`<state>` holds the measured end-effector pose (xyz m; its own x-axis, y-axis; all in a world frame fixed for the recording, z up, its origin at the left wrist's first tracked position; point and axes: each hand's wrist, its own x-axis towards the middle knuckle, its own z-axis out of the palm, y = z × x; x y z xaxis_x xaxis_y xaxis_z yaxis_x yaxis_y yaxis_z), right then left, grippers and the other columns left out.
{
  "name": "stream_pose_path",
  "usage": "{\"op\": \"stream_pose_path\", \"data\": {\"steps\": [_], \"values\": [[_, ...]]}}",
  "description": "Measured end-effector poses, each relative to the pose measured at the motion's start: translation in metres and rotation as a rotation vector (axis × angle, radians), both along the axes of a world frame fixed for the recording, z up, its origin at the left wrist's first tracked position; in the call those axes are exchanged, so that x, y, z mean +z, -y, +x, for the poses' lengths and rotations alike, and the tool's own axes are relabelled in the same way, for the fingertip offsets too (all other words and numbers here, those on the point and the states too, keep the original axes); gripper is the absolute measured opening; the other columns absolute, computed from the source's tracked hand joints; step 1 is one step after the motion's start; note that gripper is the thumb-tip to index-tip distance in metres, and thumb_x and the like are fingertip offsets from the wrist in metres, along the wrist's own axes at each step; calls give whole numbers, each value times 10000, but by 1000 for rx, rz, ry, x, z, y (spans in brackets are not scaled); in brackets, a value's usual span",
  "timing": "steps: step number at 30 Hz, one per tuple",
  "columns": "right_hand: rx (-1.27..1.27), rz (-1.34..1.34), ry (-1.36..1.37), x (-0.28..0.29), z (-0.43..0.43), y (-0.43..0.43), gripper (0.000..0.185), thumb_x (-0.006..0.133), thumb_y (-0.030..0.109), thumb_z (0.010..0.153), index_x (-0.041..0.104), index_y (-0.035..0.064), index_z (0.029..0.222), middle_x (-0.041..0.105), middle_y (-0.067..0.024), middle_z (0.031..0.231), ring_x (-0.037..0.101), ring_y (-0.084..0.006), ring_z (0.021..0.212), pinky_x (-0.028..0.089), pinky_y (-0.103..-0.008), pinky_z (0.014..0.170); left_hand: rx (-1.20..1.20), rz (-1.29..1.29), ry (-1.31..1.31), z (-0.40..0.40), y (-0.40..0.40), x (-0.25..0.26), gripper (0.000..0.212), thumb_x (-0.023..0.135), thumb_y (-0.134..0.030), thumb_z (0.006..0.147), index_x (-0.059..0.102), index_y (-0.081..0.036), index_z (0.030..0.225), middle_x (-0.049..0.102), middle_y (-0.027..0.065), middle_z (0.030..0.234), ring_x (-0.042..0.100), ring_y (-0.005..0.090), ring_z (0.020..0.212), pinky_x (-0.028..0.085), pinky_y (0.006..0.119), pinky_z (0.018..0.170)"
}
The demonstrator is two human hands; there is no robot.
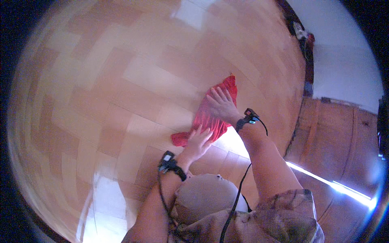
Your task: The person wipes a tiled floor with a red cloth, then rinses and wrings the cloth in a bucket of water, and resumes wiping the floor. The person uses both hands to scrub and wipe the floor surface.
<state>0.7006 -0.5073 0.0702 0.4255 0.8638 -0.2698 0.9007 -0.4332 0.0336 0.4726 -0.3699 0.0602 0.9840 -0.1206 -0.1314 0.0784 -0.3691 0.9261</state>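
A crumpled red cloth (204, 117) lies on the wood-patterned floor (146, 100) in front of me. My right hand (223, 105) rests palm down on its upper part, with the fingers spread. Lower down, my left hand (199, 143) lies on the cloth's near edge, its fingers also apart. Neither hand is closed around the fabric. One end of the cloth sticks out to the left of my left hand, and a pointed corner extends beyond my right fingertips. Parts of the cloth under both hands are hidden.
Black strapped devices sit on my left wrist (170, 164) and right wrist (247, 118), with a black cable (237, 200) hanging near my body. A dark baseboard (308, 70) runs below a pale wall (343, 60). Small blurred objects (300, 32) lie beside it. Bright reflections mark the floor.
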Motion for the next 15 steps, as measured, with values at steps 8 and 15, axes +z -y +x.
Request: {"op": "stream_pose_path", "data": {"steps": [8,15], "values": [[-649,185,-3,1,-19,190,599,627,283,937,452,187,1501,380,-185,1575,372,-388,1452,350,-514,1171,487,-278,-321,-147,-164,-34,338,555,-115,993,641,37,1283,702,159,1239,629,257,1214,473,371,1061],[-952,522,77,-59,-85,178,365,634,153,873,679,135,1235,610,-199,1221,612,-398,1150,532,-499,947,449,698,-447,-409,-332,18,369,571,-181,1028,628,11,1338,681,179,1275,628,278,1174,499,353,1006]]}}
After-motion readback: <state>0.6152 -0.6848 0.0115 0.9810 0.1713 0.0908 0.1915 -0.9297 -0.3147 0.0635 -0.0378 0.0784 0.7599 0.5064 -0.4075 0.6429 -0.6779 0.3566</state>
